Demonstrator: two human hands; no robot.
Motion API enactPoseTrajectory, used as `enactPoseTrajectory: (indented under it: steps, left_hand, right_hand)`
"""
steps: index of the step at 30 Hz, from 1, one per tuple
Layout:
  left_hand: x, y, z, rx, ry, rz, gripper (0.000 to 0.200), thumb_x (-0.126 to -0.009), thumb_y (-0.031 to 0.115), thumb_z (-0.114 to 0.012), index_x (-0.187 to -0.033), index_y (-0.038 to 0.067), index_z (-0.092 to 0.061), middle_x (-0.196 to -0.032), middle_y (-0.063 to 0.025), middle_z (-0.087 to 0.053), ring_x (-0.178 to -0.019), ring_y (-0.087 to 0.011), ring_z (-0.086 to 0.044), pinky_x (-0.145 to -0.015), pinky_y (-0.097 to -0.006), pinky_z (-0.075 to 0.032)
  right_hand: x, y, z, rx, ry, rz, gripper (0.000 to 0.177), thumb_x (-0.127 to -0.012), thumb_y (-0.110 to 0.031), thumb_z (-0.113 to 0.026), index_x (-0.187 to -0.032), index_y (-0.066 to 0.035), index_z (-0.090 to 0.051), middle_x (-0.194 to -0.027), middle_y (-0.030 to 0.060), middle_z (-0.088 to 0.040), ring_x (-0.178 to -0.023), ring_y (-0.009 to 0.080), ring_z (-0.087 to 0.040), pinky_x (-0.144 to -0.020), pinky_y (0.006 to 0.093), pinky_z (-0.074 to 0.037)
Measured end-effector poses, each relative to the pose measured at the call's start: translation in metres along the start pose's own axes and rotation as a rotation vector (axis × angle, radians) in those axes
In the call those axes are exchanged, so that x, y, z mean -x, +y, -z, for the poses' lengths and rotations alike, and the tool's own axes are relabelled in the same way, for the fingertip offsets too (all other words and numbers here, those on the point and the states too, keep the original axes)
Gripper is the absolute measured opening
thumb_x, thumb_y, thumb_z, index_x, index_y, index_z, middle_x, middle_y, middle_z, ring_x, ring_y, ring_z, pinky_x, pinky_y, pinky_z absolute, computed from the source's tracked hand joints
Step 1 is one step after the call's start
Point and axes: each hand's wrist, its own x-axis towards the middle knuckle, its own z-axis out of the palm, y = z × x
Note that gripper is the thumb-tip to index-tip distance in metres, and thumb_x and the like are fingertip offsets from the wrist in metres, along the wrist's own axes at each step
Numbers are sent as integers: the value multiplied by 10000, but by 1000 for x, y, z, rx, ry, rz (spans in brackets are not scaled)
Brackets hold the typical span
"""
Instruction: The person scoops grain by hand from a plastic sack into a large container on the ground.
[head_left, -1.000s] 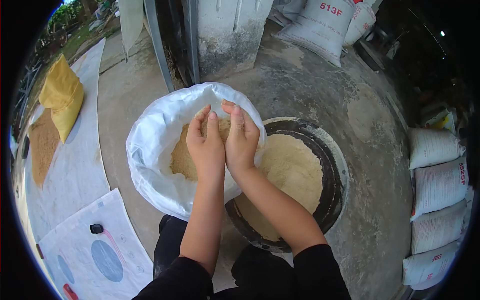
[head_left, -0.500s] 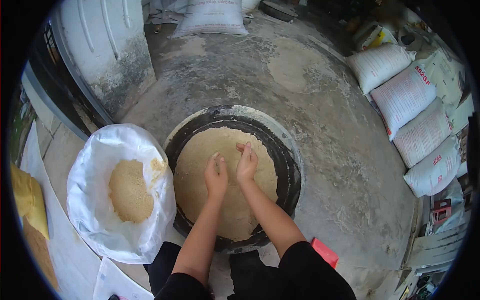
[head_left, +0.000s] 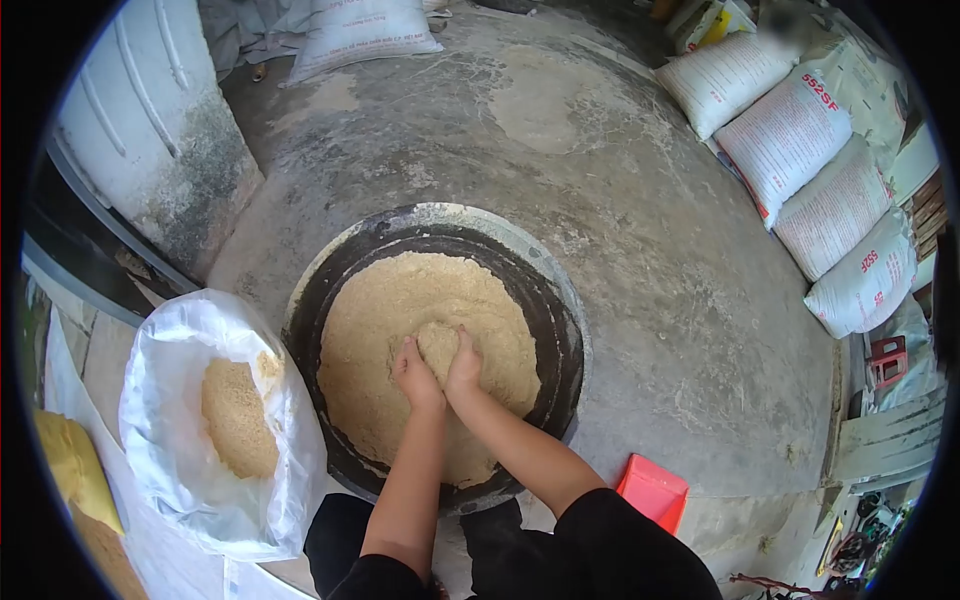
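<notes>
A wide black tub (head_left: 565, 350) holds a broad bed of pale, coarse meal (head_left: 375, 300). Inside it, my left hand (head_left: 418, 378) and my right hand (head_left: 464, 366) are cupped side by side, wrists close together. A heap of the same meal (head_left: 437, 346) rests between the two palms, fingers curved around its sides. Part of each hand's fingers is hidden by the meal. Left of the tub stands a white plastic-lined sack (head_left: 165, 440), its mouth wide, with yellower, grainy meal (head_left: 238, 420) inside.
A red dustpan-like scoop (head_left: 652, 492) lies on the concrete floor right of the tub. Several filled white sacks (head_left: 785, 140) lean in a row at the right. Another full sack (head_left: 365, 35) stands at the back, near a white pillar (head_left: 150, 130). A yellow sack (head_left: 75, 465) is far left.
My hands were apart above the meal; now they have come down and together, with a heap of meal between them. The view has shifted, showing more of the red scoop.
</notes>
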Motion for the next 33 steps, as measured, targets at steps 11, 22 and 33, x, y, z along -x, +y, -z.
enactPoseTrajectory:
  steps: [11,22,33]
  left_hand:
    - [66,214,-6,344,-30,-341,300,-921,225,-454,-956,-37,-597,-893,-69,-608,-807,-92,-545,-721,-226,-441]
    - [38,282,103,67,325,-675,294,-893,198,-495,-1036,-49,-565,-1016,-110,-581,-955,-163,-530,-863,-278,-399]
    - [84,207,23,-91,-232,-533,213,-892,130,-482,-1017,-16,-575,-1043,-83,-587,-993,-129,-519,-891,-262,-374]
  right_hand:
    - [160,-89,-117,-172,-598,-100,377,-896,-306,-425,-1033,32,-522,-959,131,-586,-839,208,-595,-745,318,-481]
    - [247,-8,-188,348,-1064,383,547,-951,-369,-241,-1189,83,-435,-1148,179,-530,-1105,257,-479,-958,320,-333]
    - [127,-63,-112,208,-698,495,460,-950,-359,-280,-1066,8,-530,-1201,117,-496,-1087,212,-464,-912,338,-347]
